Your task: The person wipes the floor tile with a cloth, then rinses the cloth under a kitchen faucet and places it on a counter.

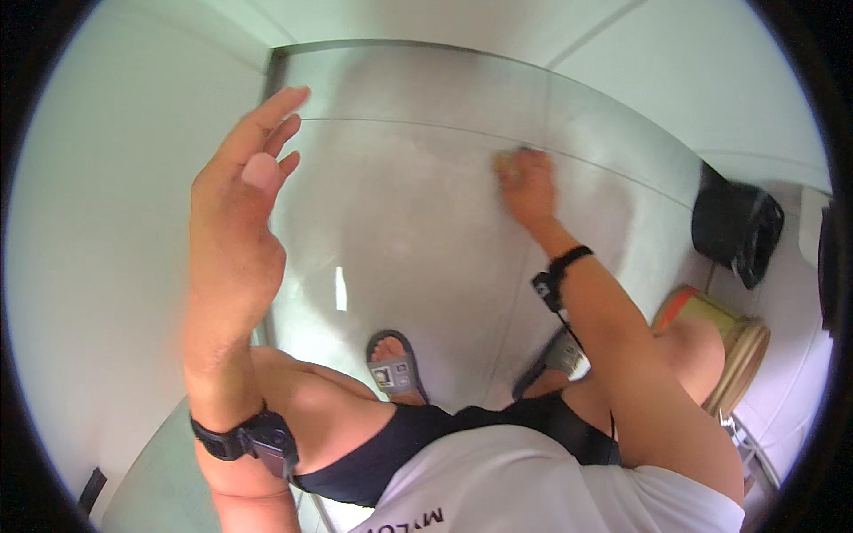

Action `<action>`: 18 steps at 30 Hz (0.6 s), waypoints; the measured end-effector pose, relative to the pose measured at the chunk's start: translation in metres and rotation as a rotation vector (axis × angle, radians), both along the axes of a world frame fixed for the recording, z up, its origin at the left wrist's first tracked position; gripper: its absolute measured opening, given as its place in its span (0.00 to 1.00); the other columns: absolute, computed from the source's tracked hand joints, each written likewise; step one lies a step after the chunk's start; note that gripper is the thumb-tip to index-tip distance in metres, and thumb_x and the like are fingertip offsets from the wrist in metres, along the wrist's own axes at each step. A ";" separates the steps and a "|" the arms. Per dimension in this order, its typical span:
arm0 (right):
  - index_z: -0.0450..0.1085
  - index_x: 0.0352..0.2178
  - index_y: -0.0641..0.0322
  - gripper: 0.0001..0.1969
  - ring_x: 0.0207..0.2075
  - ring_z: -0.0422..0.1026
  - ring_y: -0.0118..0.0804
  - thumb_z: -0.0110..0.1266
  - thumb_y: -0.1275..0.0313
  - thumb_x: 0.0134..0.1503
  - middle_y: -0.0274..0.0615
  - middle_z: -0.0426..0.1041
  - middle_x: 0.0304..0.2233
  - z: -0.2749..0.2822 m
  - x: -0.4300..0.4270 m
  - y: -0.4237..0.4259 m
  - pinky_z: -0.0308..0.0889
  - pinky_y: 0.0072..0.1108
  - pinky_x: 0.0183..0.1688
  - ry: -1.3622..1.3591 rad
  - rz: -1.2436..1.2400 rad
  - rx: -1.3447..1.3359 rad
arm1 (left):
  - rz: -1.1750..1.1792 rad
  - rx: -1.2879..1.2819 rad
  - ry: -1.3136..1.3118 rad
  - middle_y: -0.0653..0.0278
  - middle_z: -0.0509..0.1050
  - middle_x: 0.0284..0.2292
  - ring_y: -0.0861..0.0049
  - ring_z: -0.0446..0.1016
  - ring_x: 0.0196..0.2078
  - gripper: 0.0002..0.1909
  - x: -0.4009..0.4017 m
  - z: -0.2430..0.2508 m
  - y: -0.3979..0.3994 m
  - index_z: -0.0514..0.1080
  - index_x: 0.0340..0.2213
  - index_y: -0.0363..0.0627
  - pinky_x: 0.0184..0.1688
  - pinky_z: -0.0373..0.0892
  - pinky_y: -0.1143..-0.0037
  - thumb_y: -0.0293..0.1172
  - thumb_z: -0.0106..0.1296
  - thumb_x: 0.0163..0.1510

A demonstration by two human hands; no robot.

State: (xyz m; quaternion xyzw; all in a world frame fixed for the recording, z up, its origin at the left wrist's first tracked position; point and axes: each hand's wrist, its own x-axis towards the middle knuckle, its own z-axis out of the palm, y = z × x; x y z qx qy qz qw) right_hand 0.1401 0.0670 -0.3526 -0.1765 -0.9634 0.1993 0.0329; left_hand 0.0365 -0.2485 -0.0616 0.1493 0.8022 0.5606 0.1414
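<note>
My left hand (240, 193) is raised near the left wall, its fingers apart and slightly bent, and it holds nothing. Down at the grey tiled floor (413, 220), my right hand (533, 190) grips a small yellowish pad (504, 164), perhaps a sponge. Motion blur and the fingers hide much of the pad. That hand is close to a tile joint that runs across the floor. Straps with small black devices are worn on both wrists. Between my arms my slippered feet (393, 366) rest on the floor.
White walls (100, 220) enclose the floor at the left and far side, with a dark strip along their base. At the right stands a black bin (733, 223), seemingly lined with a bag. A yellowish round container (743, 360) is partly hidden behind my right knee.
</note>
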 end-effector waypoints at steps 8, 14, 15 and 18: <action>0.70 0.44 0.62 0.20 0.50 0.63 0.59 0.61 0.64 0.53 0.56 0.63 0.50 0.003 -0.021 -0.037 0.66 0.42 0.50 -0.058 -0.303 -0.041 | 0.454 0.295 0.017 0.47 0.63 0.60 0.57 0.63 0.63 0.36 -0.018 0.008 -0.025 0.61 0.58 0.33 0.65 0.58 0.61 0.53 0.29 0.64; 0.72 0.42 0.61 0.14 0.48 0.64 0.60 0.57 0.68 0.55 0.54 0.65 0.48 -0.003 -0.027 -0.179 0.68 0.43 0.47 0.038 0.044 -0.215 | 0.464 0.298 0.038 0.45 0.65 0.58 0.55 0.64 0.61 0.33 -0.021 0.004 -0.022 0.61 0.58 0.30 0.64 0.60 0.61 0.48 0.29 0.65; 0.72 0.41 0.61 0.13 0.48 0.64 0.60 0.56 0.69 0.55 0.55 0.65 0.48 -0.005 -0.026 -0.206 0.69 0.44 0.45 0.066 0.112 -0.250 | 0.476 0.327 0.029 0.44 0.65 0.58 0.55 0.64 0.61 0.33 -0.019 0.005 -0.022 0.61 0.58 0.30 0.64 0.60 0.61 0.49 0.29 0.65; 0.72 0.40 0.60 0.11 0.48 0.65 0.58 0.53 0.74 0.54 0.53 0.65 0.47 0.011 -0.009 -0.293 0.72 0.41 0.44 -0.127 0.384 -0.355 | 0.496 0.306 0.052 0.44 0.65 0.58 0.54 0.64 0.61 0.34 -0.010 0.003 -0.038 0.61 0.57 0.29 0.64 0.60 0.60 0.50 0.30 0.64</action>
